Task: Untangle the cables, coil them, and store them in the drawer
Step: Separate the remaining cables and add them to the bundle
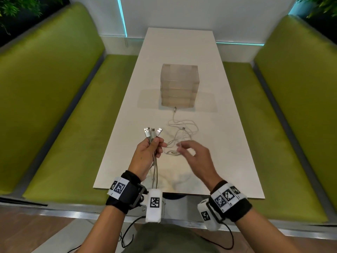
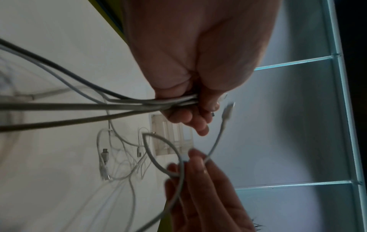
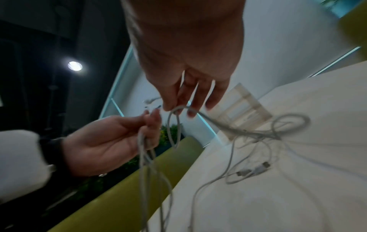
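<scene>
Right now your left hand [image 1: 148, 154] grips the plug bundle [image 1: 152, 133] upright, right hand [image 1: 193, 155] pinches a cable loop [image 3: 174, 124] just beside it.

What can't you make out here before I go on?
- Head view: right hand motion-blurred, its hold on the white cable unclear.
- Left hand: its fingers hide how the gripped cables cross.
- Drawer box: frosted, contents unreadable.
- Loose tangle: too thin to count.

Tangled white cables [image 1: 182, 132] before translucent drawer [image 1: 178, 84]
</scene>
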A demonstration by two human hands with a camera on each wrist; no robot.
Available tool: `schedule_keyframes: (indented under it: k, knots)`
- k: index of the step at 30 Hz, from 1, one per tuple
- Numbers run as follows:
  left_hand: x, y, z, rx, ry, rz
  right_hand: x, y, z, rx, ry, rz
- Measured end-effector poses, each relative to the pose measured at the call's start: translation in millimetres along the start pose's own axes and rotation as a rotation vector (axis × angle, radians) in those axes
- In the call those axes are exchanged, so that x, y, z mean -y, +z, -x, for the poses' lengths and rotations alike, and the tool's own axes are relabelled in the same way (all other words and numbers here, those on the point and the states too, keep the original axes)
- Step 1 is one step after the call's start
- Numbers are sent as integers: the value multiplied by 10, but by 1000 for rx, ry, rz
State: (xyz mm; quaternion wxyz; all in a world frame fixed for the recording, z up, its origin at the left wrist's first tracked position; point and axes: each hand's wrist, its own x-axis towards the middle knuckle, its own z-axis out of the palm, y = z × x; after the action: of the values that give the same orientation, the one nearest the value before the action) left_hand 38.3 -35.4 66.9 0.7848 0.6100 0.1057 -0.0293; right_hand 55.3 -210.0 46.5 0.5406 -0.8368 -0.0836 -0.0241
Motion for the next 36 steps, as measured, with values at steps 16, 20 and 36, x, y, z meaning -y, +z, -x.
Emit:
schedule_keyframes:
  k: [16, 20, 36]
  knots:
    - [10, 8, 29, 22, -31, 254, 252, 309, 151, 162, 55, -221]
    - [33, 4, 11, -9, -20, 304, 174, 348, 137, 116, -29, -102]
    - [-136, -92, 62, 37, -42, 408, 258, 225, -2, 528, 32, 50]
